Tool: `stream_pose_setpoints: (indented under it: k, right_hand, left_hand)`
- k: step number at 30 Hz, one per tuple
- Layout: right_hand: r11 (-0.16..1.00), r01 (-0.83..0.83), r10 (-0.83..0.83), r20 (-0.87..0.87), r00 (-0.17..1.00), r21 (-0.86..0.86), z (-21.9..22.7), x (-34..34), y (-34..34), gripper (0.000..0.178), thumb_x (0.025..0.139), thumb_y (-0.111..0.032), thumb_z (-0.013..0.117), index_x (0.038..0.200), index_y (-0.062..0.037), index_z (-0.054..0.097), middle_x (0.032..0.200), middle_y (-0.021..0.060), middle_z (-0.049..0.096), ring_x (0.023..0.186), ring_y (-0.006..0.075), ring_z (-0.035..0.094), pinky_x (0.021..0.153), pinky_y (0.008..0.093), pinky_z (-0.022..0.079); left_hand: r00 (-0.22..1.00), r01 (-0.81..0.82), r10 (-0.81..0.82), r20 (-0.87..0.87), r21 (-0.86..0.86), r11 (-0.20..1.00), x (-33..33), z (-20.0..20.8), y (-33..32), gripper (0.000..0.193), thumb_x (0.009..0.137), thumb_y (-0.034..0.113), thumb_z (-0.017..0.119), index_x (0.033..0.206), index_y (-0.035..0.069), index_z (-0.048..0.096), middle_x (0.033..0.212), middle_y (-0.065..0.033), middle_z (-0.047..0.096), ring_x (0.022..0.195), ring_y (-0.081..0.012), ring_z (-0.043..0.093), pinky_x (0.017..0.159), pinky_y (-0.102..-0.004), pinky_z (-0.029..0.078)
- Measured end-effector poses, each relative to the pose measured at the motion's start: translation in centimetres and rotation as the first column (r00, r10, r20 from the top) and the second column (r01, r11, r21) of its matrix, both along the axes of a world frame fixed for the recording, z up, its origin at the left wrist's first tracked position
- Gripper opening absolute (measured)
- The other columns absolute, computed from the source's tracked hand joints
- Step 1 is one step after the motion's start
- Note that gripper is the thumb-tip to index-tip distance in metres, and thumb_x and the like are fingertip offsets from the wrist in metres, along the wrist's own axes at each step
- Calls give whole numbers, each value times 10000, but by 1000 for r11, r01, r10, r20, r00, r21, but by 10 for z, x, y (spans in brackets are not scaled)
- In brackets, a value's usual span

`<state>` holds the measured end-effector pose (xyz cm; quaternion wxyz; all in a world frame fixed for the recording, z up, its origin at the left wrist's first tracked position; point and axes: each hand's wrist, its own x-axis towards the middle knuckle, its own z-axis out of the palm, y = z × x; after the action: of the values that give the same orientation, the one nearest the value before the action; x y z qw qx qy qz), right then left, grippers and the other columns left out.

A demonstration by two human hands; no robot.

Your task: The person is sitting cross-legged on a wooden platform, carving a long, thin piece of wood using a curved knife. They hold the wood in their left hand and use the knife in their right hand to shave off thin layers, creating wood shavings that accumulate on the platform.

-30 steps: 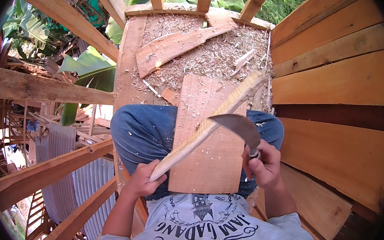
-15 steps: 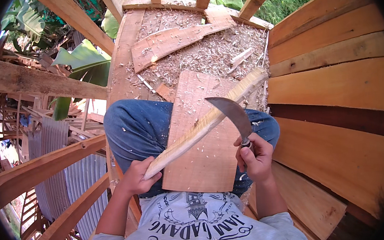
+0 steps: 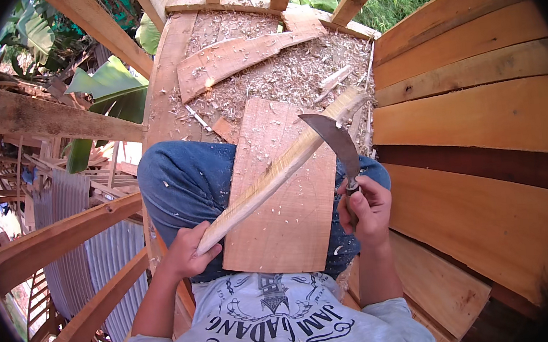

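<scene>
Far left, a rail [image 3: 70, 229] with open gaps around it: anything dropped this side could slip through, I'd say. Next, the left knee [image 3: 172, 167], bent out in jeans, and just below it the left hand [image 3: 193, 250], closed round the near end of the stick [image 3: 274, 173]. One bare hand, one end gripped: if that grip is loose, a hard stroke could twist the stick!

And there it is, slanting up and right above the board [image 3: 280, 235] on the lap; whether it rests on the wood, I can't tell. Loose chips on that board could let it skid.

Now the sickle [image 3: 345, 146], its hooked blade crossing the stick near the far end, touching or not I can't make out. A knot might snag that tip; a slip could carry the edge towards denim. The right hand [image 3: 369, 211] is clamped on the handle, right by the right knee [image 3: 379, 176]. That's close: overshoot, and the leg's in danger!
</scene>
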<state>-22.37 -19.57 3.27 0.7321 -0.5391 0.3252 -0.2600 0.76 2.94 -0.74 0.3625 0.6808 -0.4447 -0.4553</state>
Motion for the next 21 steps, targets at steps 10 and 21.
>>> stream_pose_setpoints:
  k: [10, 21]
  right_hand:
    - [995, -76, 74, -25, 997, -69, -6, 0, -8, 224, 929, -175, 541, 962, 45, 563, 538, -5, 480, 398, 38, 411, 382, 192, 305]
    - [999, -30, 30, -1, 1000, 34, -6, 9, -2, 188, 874, -122, 598, 994, 19, 631, 529, -29, 492, 414, 23, 401, 410, 203, 300]
  left_hand:
    - [1000, -8, 9, -24, 34, 999, 0, 1, 0, 155, 736, 62, 661, 789, 11, 525, 591, -157, 478, 535, -341, 548, 491, -337, 390]
    - [1000, -8, 9, -30, 32, 999, 0, -2, 2, 160, 730, 58, 667, 810, 6, 539, 586, -137, 460, 501, -298, 526, 483, -319, 381]
